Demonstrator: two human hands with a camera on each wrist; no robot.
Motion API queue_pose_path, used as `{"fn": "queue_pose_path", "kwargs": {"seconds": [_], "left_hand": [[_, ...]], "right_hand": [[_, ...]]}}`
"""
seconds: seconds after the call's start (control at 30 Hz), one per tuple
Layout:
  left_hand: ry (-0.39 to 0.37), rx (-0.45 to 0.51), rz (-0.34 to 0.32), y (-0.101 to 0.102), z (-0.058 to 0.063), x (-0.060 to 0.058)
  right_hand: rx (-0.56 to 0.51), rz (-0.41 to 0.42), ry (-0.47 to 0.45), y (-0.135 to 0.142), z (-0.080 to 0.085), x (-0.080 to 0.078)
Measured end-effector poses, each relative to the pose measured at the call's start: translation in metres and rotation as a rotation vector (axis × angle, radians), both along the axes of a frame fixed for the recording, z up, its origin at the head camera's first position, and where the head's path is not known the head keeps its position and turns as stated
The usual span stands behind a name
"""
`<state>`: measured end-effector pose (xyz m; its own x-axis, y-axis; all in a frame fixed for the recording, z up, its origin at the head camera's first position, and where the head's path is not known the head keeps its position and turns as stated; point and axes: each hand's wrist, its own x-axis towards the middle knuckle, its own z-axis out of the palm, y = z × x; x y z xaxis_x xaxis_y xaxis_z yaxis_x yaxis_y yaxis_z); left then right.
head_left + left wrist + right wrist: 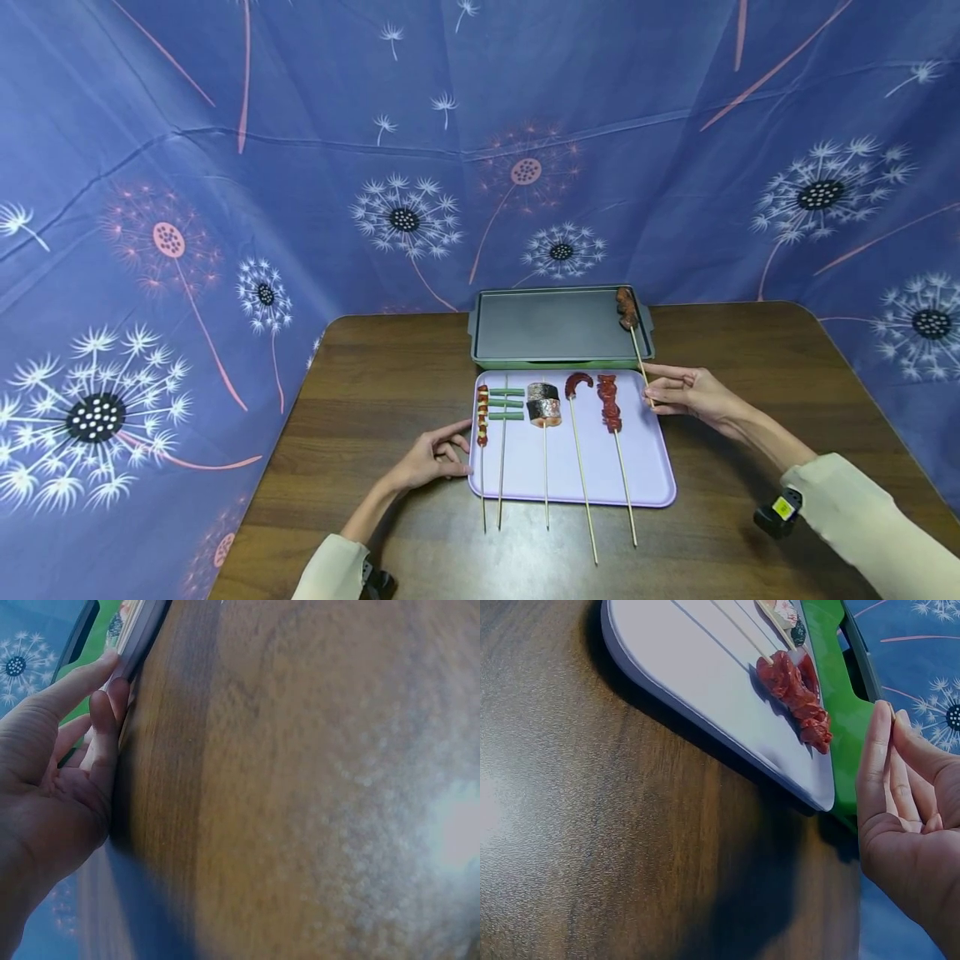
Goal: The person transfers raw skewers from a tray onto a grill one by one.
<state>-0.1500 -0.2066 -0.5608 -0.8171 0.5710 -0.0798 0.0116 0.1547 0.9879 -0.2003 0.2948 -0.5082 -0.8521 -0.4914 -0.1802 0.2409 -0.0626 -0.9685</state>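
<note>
Six skewers: five on the tray (647,479), one in the right hand (693,396). Right grip is clamped on the stick of the brown skewer (626,308), near its bare end. Its meat is over the right end of the grill (547,329), just behind the tray; can't tell if it touches. Left hand (429,458): grip apart, fingertips at the tray's left edge, no skewer in it; probably steadying.

On the tray, left to right: mixed skewer (482,417), green skewer (506,404), fish skewer (543,406), curled skewer (578,383), red skewer (610,402). Sticks overhang the tray's near edge.

Step in hand, my read: setting the brown one on the grill, first of the six. Next move should call for lowering the stick until the meat lies flat, then letting go. Watch the stick end: it sits over the tray's right side, could snag the rim. Red skewer would be the nearest follow-up.
</note>
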Motion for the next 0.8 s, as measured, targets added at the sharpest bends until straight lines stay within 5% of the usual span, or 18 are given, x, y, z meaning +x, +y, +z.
{"fn": "queue_pose_path", "kwargs": {"seconds": [0.43,0.8], "left_hand": [[-0.001,0.006,0.0,0.001,-0.001,-0.001],[-0.023,-0.009,0.008,0.001,0.0,-0.001]], "right_hand": [[0.081,-0.071,-0.016,-0.001,-0.003,0.001],[0.041,0.025,0.018,0.008,-0.006,0.014]]}}
